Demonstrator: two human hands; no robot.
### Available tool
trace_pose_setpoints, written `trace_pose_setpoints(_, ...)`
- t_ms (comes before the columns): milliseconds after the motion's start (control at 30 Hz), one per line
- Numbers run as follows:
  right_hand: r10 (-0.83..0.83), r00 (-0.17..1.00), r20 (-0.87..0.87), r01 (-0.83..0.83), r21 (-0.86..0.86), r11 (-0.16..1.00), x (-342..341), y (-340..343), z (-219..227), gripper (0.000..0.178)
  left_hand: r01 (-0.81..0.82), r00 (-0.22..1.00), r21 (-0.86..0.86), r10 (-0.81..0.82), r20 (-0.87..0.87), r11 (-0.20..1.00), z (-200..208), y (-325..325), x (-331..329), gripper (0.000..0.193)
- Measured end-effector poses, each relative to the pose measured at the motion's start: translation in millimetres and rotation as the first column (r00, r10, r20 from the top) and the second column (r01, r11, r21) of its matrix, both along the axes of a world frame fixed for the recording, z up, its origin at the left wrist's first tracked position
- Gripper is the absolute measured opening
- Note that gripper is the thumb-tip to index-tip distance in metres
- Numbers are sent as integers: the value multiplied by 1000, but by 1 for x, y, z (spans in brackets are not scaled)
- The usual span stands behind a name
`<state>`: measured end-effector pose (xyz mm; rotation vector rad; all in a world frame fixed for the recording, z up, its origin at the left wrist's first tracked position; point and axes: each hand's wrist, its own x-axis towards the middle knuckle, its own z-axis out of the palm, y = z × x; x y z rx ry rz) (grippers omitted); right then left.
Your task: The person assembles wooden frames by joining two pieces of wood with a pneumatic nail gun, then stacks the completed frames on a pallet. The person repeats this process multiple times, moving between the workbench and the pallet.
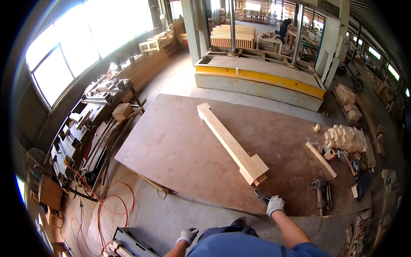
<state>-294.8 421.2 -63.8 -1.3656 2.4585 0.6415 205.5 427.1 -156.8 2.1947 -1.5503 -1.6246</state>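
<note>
My right hand (275, 204), in a pale work glove, grips a small dark hand tool (262, 197) over the table's near edge. The tool's exact kind is too small to make out. Just beyond its tip lies a long light wooden beam (229, 139) with wider blocks at both ends, slanting away to the far left. My left hand (188, 234), also gloved, hangs low beside my body, off the table. Its fingers look curled in, and nothing shows in them. To the right of my right hand, a nail gun (320, 196) rests on the brown tabletop (171, 145).
A stack of small wooden blocks (344, 139), a loose wood strip (321, 159) and assorted tools sit at the table's right. Beyond stands a press with a yellow edge (261, 79). Orange hoses (115, 205) loop on the floor left, near a cluttered bench (81, 128).
</note>
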Motion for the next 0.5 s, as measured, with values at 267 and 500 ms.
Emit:
trace_pose_setpoints(267, 2, 998, 70, 0, -33, 999, 8, 9, 33, 42, 363, 903, -391, -423, -79, 846, 141, -133, -142, 44)
trace_pose_setpoints(500, -534, 560, 633, 635, 85, 767, 40, 45, 41, 52, 631, 676, -608, -727, 124, 483, 199, -245, -233, 48)
